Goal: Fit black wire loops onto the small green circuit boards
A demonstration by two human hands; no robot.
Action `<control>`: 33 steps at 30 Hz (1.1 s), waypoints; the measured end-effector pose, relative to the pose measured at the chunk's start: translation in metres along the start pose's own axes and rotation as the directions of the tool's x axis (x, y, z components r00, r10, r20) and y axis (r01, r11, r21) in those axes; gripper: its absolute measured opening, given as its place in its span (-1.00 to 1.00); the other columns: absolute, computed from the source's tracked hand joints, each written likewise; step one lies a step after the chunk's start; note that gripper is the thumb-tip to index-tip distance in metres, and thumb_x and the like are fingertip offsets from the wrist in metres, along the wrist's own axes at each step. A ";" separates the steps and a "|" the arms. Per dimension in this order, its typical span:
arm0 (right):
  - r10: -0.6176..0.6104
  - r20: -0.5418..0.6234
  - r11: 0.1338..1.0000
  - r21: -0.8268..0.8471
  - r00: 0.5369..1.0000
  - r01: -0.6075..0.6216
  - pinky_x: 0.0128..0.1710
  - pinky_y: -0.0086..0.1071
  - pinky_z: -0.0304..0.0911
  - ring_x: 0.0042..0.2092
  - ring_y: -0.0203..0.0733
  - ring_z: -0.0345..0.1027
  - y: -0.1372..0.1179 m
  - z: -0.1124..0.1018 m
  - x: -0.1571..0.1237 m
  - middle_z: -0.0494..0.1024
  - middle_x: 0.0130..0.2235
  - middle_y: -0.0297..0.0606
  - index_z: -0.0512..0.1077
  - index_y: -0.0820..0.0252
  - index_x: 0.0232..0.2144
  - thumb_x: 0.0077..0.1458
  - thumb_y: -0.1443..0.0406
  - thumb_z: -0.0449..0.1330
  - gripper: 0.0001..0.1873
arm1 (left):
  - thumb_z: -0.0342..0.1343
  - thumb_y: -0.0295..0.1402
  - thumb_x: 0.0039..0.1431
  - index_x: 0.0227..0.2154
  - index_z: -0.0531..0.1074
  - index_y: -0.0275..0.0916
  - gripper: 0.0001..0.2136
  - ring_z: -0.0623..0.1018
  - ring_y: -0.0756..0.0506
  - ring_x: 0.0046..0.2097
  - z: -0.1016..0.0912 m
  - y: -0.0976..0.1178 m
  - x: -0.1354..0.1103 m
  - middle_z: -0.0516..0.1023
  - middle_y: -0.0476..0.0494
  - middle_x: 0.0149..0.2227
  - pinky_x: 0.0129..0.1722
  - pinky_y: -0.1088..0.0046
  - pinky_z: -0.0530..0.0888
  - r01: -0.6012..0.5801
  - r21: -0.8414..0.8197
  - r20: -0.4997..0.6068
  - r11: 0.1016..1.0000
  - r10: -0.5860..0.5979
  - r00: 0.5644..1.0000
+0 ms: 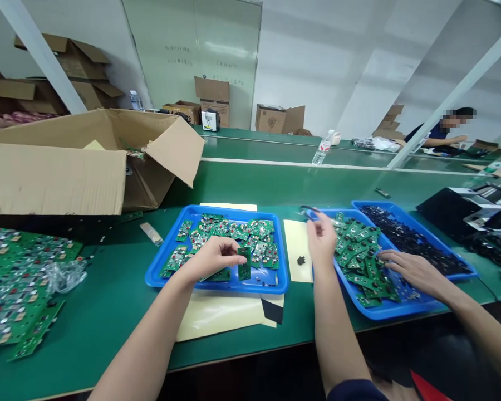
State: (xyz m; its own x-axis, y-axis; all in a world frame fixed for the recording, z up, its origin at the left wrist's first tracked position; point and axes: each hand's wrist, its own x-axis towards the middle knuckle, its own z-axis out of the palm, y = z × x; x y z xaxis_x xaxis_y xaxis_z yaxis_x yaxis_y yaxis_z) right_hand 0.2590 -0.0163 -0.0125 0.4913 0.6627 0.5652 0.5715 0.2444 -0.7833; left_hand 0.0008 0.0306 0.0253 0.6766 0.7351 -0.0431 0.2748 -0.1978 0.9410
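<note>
My left hand (211, 259) is closed on a small green circuit board (244, 263) and holds it upright over the front of a blue tray (158, 266) piled with several similar boards. My right hand (321, 240) hovers between that tray and a second blue tray (384, 310). Its fingertips pinch a small black part (309, 210) at the second tray's far left corner. Another small black part (301, 260) lies on a pale yellow sheet (294, 234) just left of my right wrist.
A co-worker's hand (415, 271) reaches from the right into the second tray's boards. A third blue tray (463, 264) holds black parts. An open cardboard box (58, 178) stands at the back left, board panels (12, 289) lie at the left, and a water bottle (322, 150) stands on the belt.
</note>
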 end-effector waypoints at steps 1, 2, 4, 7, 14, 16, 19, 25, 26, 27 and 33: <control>0.006 0.057 0.999 0.037 0.998 -0.008 -0.56 -0.40 0.15 -0.52 -0.30 0.16 -0.005 0.008 -0.005 0.37 -0.47 -0.31 0.35 0.24 -0.05 0.13 0.22 -0.01 -0.63 | 0.22 -0.25 -0.12 -0.63 0.33 -0.30 -0.76 0.28 0.07 -0.56 0.000 0.000 0.000 0.27 0.07 -0.65 -0.57 0.57 0.20 0.001 -0.072 -0.043 0.997 -0.004 0.999; 0.001 0.147 0.996 0.084 0.989 -0.014 -0.58 -0.41 0.12 -0.54 -0.32 0.12 -0.011 0.014 -0.010 0.34 -0.50 -0.34 0.36 0.22 -0.05 0.12 0.23 0.00 -0.63 | 0.23 -0.26 -0.13 -0.62 0.33 -0.30 -0.77 0.29 0.07 -0.55 0.000 0.001 0.000 0.28 0.07 -0.64 -0.55 0.57 0.21 -0.007 -0.149 -0.107 0.989 -0.009 0.994; -0.043 0.344 0.982 0.188 0.938 -0.024 -0.56 -0.41 0.13 -0.53 -0.31 0.12 -0.021 0.024 -0.020 0.31 -0.50 -0.35 0.35 0.19 -0.03 0.11 0.26 -0.01 -0.62 | 0.22 -0.27 -0.12 -0.58 0.32 -0.29 -0.78 0.33 0.06 -0.51 0.001 0.001 0.002 0.33 0.05 -0.58 -0.50 0.57 0.27 -0.045 -0.319 -0.257 0.947 -0.040 0.966; -0.117 0.507 0.968 0.252 0.854 -0.017 -0.49 -0.38 0.20 -0.46 -0.27 0.20 -0.031 0.031 -0.030 0.34 -0.45 -0.31 0.29 0.19 0.04 0.07 0.30 0.01 -0.55 | 0.15 -0.25 -0.07 -0.47 0.29 -0.27 -0.79 0.41 0.04 -0.48 0.004 0.001 0.006 0.40 0.01 -0.52 -0.45 0.53 0.36 -0.101 -0.563 -0.381 0.820 -0.150 0.912; -0.256 0.624 0.964 0.112 0.738 0.240 -0.46 -0.34 0.23 -0.49 -0.25 0.19 -0.033 0.031 -0.032 0.34 -0.50 -0.32 0.25 0.20 0.09 0.04 0.31 0.03 -0.48 | 0.19 -0.25 -0.12 -0.41 0.34 -0.27 -0.76 0.30 0.07 -0.60 0.013 -0.001 0.008 0.29 0.12 -0.64 -0.55 0.56 0.29 -0.059 -0.479 -0.427 0.876 -0.174 0.888; -0.303 0.634 0.943 0.093 0.712 0.319 -0.44 -0.33 0.25 -0.48 -0.24 0.21 -0.033 0.033 -0.034 0.36 -0.49 -0.32 0.25 0.19 0.09 0.02 0.32 0.06 -0.47 | 0.21 -0.22 -0.13 -0.41 0.42 -0.28 -0.75 0.33 0.04 -0.55 0.015 -0.001 0.007 0.34 0.06 -0.61 -0.53 0.55 0.27 -0.037 -0.237 -0.457 0.971 -0.078 0.886; -0.348 0.646 0.921 0.103 0.679 0.375 -0.43 -0.32 0.26 -0.47 -0.23 0.23 -0.034 0.037 -0.037 0.42 -0.45 -0.28 0.23 0.17 0.11 0.00 0.34 0.06 -0.44 | 0.21 -0.24 -0.14 -0.51 0.46 -0.29 -0.80 0.39 -0.02 -0.46 0.015 -0.001 0.005 0.43 -0.02 -0.55 -0.47 0.52 0.30 -0.038 0.043 -0.483 0.998 0.054 0.874; -0.346 0.687 0.898 0.045 0.639 0.439 -0.42 -0.34 0.25 -0.44 -0.21 0.25 -0.034 0.031 -0.033 0.37 -0.45 -0.30 0.22 0.10 0.11 -0.02 0.38 0.05 -0.42 | 0.15 -0.27 -0.11 -0.60 0.44 -0.31 -0.82 0.34 0.00 -0.52 0.013 0.003 0.001 0.39 0.01 -0.63 -0.52 0.54 0.25 -0.029 0.131 -0.417 0.991 0.082 0.905; -0.331 0.693 0.892 0.009 0.640 0.451 -0.43 -0.35 0.25 -0.43 -0.22 0.25 -0.034 0.029 -0.031 0.36 -0.44 -0.30 0.22 0.09 0.12 -0.02 0.38 0.05 -0.41 | 0.15 -0.27 -0.10 -0.60 0.45 -0.31 -0.82 0.33 0.01 -0.53 0.013 0.005 0.001 0.38 0.01 -0.64 -0.52 0.54 0.25 -0.037 0.123 -0.386 0.992 0.083 0.919; -0.314 0.700 0.886 -0.027 0.641 0.463 -0.43 -0.36 0.24 -0.43 -0.22 0.24 -0.034 0.028 -0.029 0.35 -0.43 -0.30 0.20 0.06 0.13 -0.03 0.39 0.04 -0.39 | 0.14 -0.28 -0.09 -0.59 0.45 -0.31 -0.83 0.33 0.01 -0.53 0.013 0.006 0.000 0.38 0.02 -0.64 -0.52 0.54 0.24 -0.044 0.112 -0.358 0.993 0.082 0.930; -0.266 0.701 0.860 -0.137 0.662 0.491 -0.44 -0.38 0.24 -0.42 -0.20 0.25 -0.031 0.033 -0.031 0.37 -0.37 -0.28 0.01 -0.01 0.22 -0.02 0.43 0.00 -0.27 | 0.12 -0.33 -0.08 -0.58 0.45 -0.28 -0.87 0.34 0.02 -0.53 0.015 0.012 -0.004 0.42 0.01 -0.62 -0.50 0.54 0.27 -0.101 0.098 -0.361 0.990 0.130 0.923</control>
State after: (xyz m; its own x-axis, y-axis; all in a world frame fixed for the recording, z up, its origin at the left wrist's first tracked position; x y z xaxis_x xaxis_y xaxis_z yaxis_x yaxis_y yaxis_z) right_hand 0.2045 -0.0209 -0.0143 -0.2873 0.8698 0.4011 0.8230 0.4384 -0.3613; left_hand 0.0120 0.0160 0.0321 0.4135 0.8874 0.2037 0.2708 -0.3334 0.9031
